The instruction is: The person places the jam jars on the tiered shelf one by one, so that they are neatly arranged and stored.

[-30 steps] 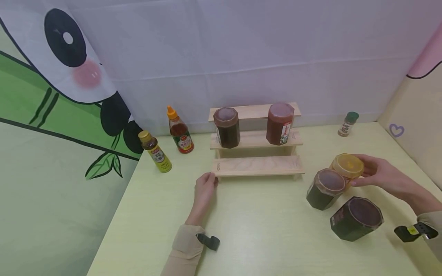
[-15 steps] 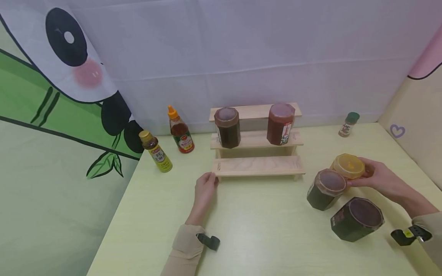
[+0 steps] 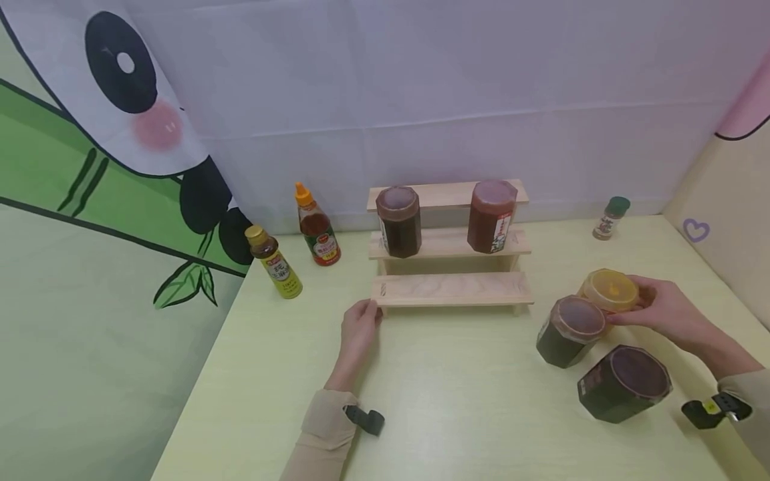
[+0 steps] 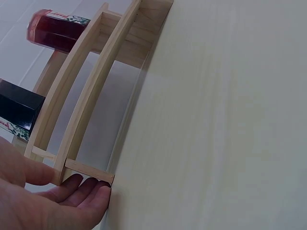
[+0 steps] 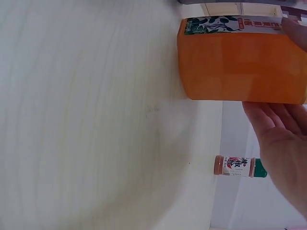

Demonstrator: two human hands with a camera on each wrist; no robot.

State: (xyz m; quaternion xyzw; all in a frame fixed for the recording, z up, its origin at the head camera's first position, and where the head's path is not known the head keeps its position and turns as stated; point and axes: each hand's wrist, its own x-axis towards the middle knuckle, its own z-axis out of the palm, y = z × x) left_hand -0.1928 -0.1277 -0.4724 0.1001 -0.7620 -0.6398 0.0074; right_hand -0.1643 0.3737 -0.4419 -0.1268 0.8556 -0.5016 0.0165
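Observation:
A small three-tier wooden rack (image 3: 451, 288) stands at the table's back. My left hand (image 3: 359, 332) grips its lower left corner; in the left wrist view the thumb lies on the step and the fingers (image 4: 93, 194) curl by the end piece. On the right, my right hand (image 3: 668, 310) holds an orange jar with a yellow lid (image 3: 610, 289), thumb on one side and fingers on the other. The right wrist view shows the orange jar's body (image 5: 240, 67) and label. A dark jar (image 3: 570, 332) stands close against it, partly hiding it. Another dark jar (image 3: 624, 384) is nearer me.
A dark jar (image 3: 400, 224) and a red-brown jar (image 3: 491, 217) stand on the rack's middle step. Left of the rack are a sauce bottle with an orange tip (image 3: 319, 230) and a gold-capped bottle (image 3: 275, 264). A green-capped shaker (image 3: 610, 218) stands at the back right.
My right hand has shifted slightly on the orange jar, its thumb moving left toward the dark jar. The jars and my left hand stay in place; the head view drifts slightly.

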